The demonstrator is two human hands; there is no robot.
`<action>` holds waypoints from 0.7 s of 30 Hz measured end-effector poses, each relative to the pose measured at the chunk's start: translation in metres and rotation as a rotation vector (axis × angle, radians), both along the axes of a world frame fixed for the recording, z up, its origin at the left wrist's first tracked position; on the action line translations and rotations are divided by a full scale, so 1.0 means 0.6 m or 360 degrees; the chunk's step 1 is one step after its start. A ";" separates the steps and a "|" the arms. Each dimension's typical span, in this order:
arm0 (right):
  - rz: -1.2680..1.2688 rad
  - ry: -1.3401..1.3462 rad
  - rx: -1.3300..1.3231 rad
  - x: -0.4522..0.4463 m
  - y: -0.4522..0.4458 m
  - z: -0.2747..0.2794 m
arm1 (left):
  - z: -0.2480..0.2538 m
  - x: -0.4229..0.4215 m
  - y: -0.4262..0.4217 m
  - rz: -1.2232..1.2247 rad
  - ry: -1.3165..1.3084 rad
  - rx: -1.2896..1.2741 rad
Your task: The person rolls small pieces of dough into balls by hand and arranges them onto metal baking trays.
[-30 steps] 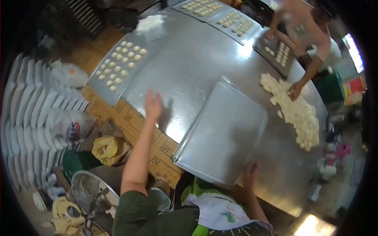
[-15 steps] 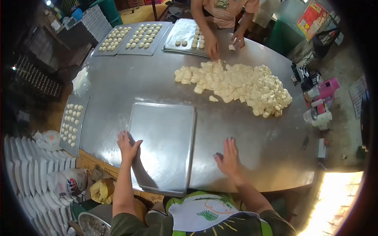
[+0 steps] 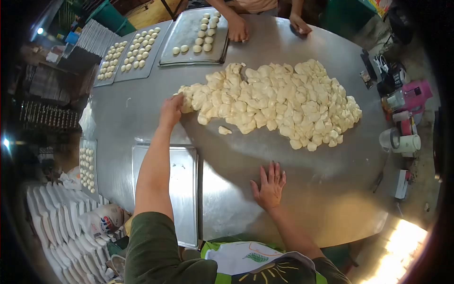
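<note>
A big heap of pale dough pieces (image 3: 283,102) lies across the middle of the metal table (image 3: 321,180). My left hand (image 3: 171,111) reaches out to the heap's left end, its fingers curled against a dough piece (image 3: 187,103) there. Part of that grip is hidden by the hand itself. Lying flat on the bare metal in front of the heap, my right hand (image 3: 269,187) has its fingers spread and holds nothing. Under my left forearm is a metal baking tray (image 3: 187,189), partly covered by the arm. One small loose dough piece (image 3: 224,130) sits just off the heap.
Across the table a co-worker's hand (image 3: 239,29) is beside a tray (image 3: 175,40) of dough balls; the other hand (image 3: 300,24) rests near the edge. More trays of dough balls (image 3: 142,47) stand far left, one tray (image 3: 88,165) nearer. Jars and a pink container (image 3: 414,97) line the right.
My left hand has left the baking tray's side and moved forward to the heap's left end. My right hand stays on the table. The co-worker's hand has moved from the heap to beside the tray.
</note>
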State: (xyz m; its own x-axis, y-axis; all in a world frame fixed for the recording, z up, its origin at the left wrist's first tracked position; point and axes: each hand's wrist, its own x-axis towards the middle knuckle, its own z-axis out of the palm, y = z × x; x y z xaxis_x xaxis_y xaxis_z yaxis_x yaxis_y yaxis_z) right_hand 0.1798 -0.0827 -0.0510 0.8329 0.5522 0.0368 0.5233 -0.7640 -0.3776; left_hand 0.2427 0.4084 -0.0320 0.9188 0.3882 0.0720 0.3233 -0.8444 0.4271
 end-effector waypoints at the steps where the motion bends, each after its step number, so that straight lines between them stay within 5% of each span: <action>1: 0.0010 0.0023 -0.0001 0.001 0.000 0.002 | 0.003 0.008 -0.001 -0.0014 0.0028 0.0000; 5: 0.0009 0.0022 0.0052 -0.005 -0.007 -0.009 | -0.001 -0.012 -0.001 0.0781 -0.0940 -0.1211; 6: 0.0015 -0.0010 0.0075 -0.005 -0.007 -0.012 | 0.001 -0.002 -0.014 0.0754 -0.0929 -0.1221; 12: 0.0001 -0.0054 0.0035 -0.006 0.001 -0.003 | 0.010 0.004 -0.058 0.0283 -0.0072 0.0224; 13: -0.0001 -0.0080 0.0043 -0.008 0.000 -0.004 | 0.009 -0.005 -0.060 0.0287 -0.0101 0.0218; 17: -0.0038 -0.0159 0.0181 0.008 -0.008 -0.011 | 0.080 -0.044 -0.244 0.0101 -0.0503 -0.0965; 19: -0.0050 -0.0188 0.0233 -0.023 -0.007 -0.001 | 0.107 -0.096 -0.375 -0.0054 -0.0129 -0.1035; 21: -0.0404 0.0506 0.1168 -0.059 -0.010 0.017 | 0.096 -0.168 -0.484 -0.0365 -0.0134 -0.0952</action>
State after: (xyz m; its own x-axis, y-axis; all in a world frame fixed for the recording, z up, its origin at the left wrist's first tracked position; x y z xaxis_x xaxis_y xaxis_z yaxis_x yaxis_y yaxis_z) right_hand 0.1442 -0.0886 -0.0410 0.9600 0.2741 0.0565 0.1535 -0.3470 -0.9252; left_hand 0.1416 0.1180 0.0256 0.9838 0.1782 -0.0206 0.1079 -0.4961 0.8615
